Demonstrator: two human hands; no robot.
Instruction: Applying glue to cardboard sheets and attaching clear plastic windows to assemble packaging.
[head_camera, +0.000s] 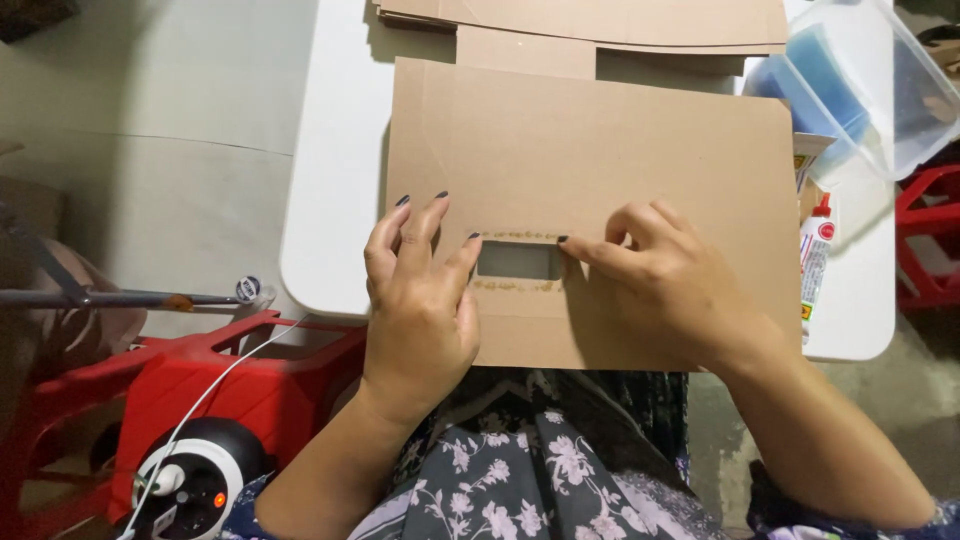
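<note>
Both hands press flat on a cardboard sheet (590, 170) lying on the white counter (335, 200): left hand (420, 300) and right hand (660, 285), fingers spread, grasping nothing, flank its rectangular window (518, 261) (glue dots line its edges), steadying it; beyond lie a glue tube (815, 262) and clear tub (860, 80).

A white table (330, 200) stands on a grey concrete floor (150, 120), with a red plastic stool (220, 390) beside it.

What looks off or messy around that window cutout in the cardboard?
Uneven amber blobs, likely glue, run along the top and bottom edges of the window cutout in the cardboard sheet. The left hand and right hand press beside it. Nothing looks torn.
</note>
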